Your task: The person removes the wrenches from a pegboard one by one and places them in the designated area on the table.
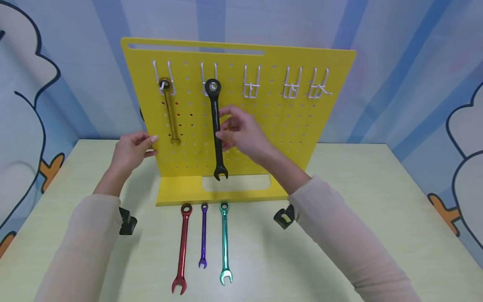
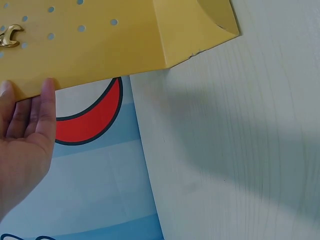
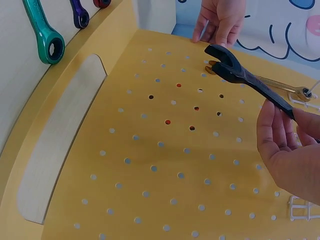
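Note:
My right hand (image 1: 243,132) pinches a black combination wrench (image 1: 216,121) by its shaft, thumb in front. The wrench stands nearly upright before the yellow pegboard (image 1: 226,161), open jaw down. Its ring end overlaps the second white hook (image 1: 202,73) from the left, and the hook's tip shows in the ring. With thumb and fingers my left hand (image 1: 130,152) holds the pegboard's left edge, seen also in the left wrist view. A gold wrench (image 1: 171,119) hangs by its ring from the leftmost hook (image 1: 170,71).
On the table (image 1: 347,201) before the board's base lie a red wrench (image 1: 183,247), a purple wrench (image 1: 203,237) and a teal wrench (image 1: 225,239), ring ends toward the board. To the right on the board are more white hooks (image 1: 250,84), (image 1: 292,86), (image 1: 317,86).

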